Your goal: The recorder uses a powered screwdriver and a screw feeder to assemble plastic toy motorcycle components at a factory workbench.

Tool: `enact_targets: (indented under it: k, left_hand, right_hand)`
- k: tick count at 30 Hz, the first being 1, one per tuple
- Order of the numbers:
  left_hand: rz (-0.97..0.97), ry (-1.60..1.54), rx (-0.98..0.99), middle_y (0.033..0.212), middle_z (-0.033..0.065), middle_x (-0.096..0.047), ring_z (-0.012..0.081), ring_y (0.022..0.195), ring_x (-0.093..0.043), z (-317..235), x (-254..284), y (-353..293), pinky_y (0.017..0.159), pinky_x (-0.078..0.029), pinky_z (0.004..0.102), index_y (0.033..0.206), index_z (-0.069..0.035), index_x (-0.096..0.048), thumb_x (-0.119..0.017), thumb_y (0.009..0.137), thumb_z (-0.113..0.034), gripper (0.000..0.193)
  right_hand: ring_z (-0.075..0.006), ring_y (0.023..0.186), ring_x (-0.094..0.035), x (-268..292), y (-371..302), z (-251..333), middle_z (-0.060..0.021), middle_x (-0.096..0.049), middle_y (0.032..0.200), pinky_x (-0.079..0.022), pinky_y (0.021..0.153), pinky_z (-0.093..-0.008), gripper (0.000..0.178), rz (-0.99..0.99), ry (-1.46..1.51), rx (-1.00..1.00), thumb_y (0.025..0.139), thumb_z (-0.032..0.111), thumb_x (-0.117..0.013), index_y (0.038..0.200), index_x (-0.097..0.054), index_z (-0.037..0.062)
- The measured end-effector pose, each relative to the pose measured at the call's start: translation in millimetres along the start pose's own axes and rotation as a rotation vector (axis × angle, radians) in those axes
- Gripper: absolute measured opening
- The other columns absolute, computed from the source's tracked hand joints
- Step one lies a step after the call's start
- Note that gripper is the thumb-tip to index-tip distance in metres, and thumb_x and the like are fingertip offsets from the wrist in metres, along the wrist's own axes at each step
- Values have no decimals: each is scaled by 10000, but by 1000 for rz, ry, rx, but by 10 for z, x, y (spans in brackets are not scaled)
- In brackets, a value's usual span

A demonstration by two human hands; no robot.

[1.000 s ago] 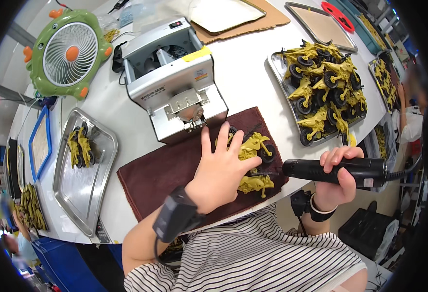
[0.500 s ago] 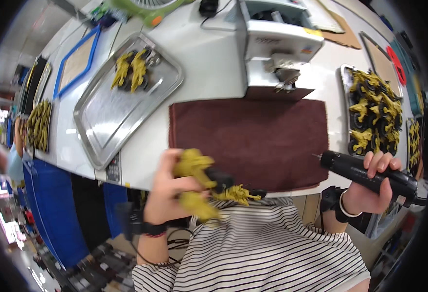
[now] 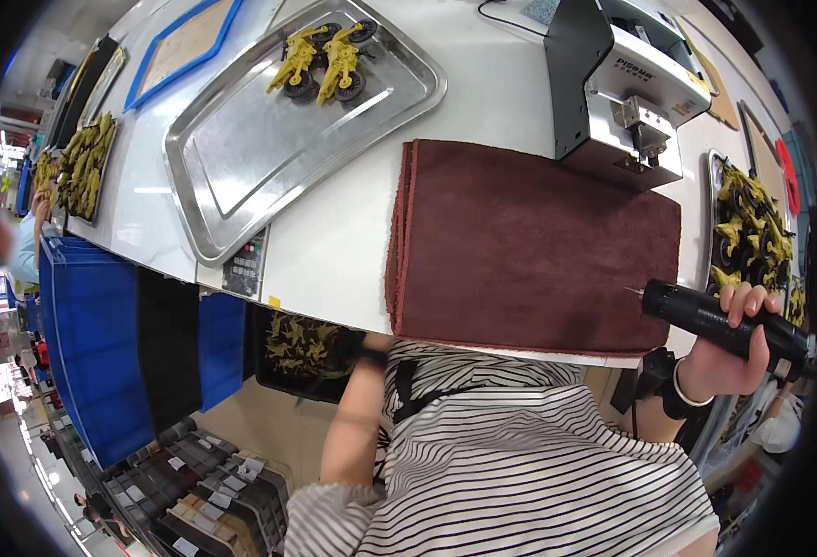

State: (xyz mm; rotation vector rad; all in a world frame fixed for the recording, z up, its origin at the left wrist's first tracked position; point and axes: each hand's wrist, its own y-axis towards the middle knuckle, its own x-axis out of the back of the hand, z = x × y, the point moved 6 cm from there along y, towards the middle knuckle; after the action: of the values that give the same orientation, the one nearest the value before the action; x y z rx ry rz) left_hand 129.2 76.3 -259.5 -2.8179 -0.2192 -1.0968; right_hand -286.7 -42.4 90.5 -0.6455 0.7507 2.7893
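Observation:
My right hand (image 3: 722,367), at the right front of the bench, is closed round a black electric screwdriver (image 3: 696,313). Its thin bit points left, over the right part of a folded brown cloth (image 3: 529,251). My left hand (image 3: 380,343) reaches down by the bench's front edge, beside a black bin (image 3: 283,376) of small yellow parts (image 3: 299,345). The edge and the wrist strap hide its fingers, so what it holds does not show. Two yellow toy motorcycles (image 3: 342,63) with black wheels lie at the far end of a metal tray (image 3: 232,200).
Behind the cloth stands a grey-and-white machine (image 3: 636,88) with a metal head. A tray of yellow and black toys (image 3: 750,227) sits at the right. At the left are a blue frame (image 3: 139,82), a pile of yellow parts (image 3: 85,172), blue panels (image 3: 97,348) and another person (image 3: 23,246).
My left hand, which held yellow toy pieces above the bench's front edge, has dropped below it beside the bin. The view has shifted left. My right hand keeps the screwdriver.

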Motion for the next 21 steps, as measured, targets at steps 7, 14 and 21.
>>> enact_targets:
  k: [7, 14, 21]
  left_hand:
    - [437, -152, -168, 1119, 122, -573, 264, 975, -550, -915, -367, 616, 868, -426, 347, 1155, -57, -535, -628, 747, -212, 447]
    - [794, -199, -315, 1103, 130, -581, 275, 958, -554, -2085, -711, 184, 856, -431, 359, 1133, -66, -554, -659, 710, -275, 483]
    - [818, 92, -103, 1035, 145, -599, 275, 908, -569, -1608, -100, 230, 806, -458, 375, 1073, -37, -580, -697, 615, -348, 566]
  right_hand:
    - [-144, 666, -411, 66, -143, 168, -87, -460, 820, -317, 667, -302, 330, -16, -67, 31, 702, 119, -547, 1004, -453, 23]
    - [-140, 658, -412, 64, -271, 296, -83, -458, 816, -317, 672, -301, 320, -27, -45, 53, 707, 122, -545, 997, -448, 28]
    - [-143, 681, -398, 128, -268, 298, -88, -443, 826, -309, 683, -299, 314, -29, -10, 40, 707, 120, -530, 994, -450, 21]
